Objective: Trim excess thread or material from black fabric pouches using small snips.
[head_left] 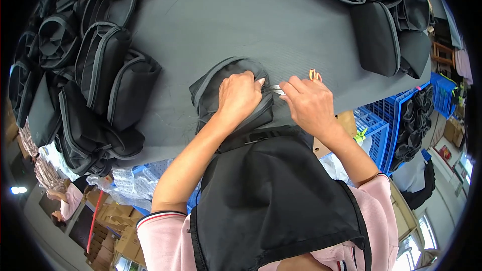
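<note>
A black fabric pouch point(208, 95) with a zipper around its rim lies at the near edge of the grey table, its opening facing up. My left hand point(238, 95) is closed on the pouch's right rim, thumb and fingers pinching the edge. From the right, my right hand point(309, 101) grips a pair of scissors point(276, 89). Their metal blades point left and meet the pouch's rim near my left thumb. Orange handle loops point(315, 75) stick out past my right fingers. My palm hides the middle of the scissors.
Piled black pouches point(98, 70) cover the table's left side, and more pouches point(376, 35) sit at the far right. The grey tabletop point(226, 15) stretches between them. Blue plastic crates point(374, 125) stand beyond the right edge. A black apron point(271, 190) covers my front. Another person point(68, 203) is at the lower left.
</note>
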A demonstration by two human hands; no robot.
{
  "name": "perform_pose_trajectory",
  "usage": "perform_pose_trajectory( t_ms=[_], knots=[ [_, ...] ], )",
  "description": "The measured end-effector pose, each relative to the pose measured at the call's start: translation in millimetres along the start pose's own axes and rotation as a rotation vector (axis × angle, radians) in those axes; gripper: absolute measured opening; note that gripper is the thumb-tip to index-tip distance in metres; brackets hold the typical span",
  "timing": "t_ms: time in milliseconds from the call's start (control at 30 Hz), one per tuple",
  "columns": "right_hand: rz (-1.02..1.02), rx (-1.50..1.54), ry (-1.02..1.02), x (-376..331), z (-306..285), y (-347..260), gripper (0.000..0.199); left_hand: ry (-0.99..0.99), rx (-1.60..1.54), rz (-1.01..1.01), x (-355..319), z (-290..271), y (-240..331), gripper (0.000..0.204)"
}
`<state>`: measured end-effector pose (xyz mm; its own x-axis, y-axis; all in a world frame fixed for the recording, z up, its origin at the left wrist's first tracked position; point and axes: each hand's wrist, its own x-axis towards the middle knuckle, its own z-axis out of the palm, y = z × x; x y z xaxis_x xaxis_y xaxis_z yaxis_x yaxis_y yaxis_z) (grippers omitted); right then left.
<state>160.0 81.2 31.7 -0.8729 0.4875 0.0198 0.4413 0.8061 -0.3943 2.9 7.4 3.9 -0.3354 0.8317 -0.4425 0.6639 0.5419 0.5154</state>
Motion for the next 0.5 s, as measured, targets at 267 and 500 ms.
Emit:
perform_pose_trajectory(
  t_ms=[267, 500],
  knots=[
    [-0.115, -0.110, -0.101, 13.3, -2.6, -6.4, 0.015, -0.019, -0.024, -0.011, -1.1, -1.3, -0.5, 0.032],
    [-0.127, -0.130, -0.117, 15.1, -5.1, -7.1, 0.012, 0.004, -0.023, 0.029, -2.0, 0.2, -2.1, 0.031]
  ],
)
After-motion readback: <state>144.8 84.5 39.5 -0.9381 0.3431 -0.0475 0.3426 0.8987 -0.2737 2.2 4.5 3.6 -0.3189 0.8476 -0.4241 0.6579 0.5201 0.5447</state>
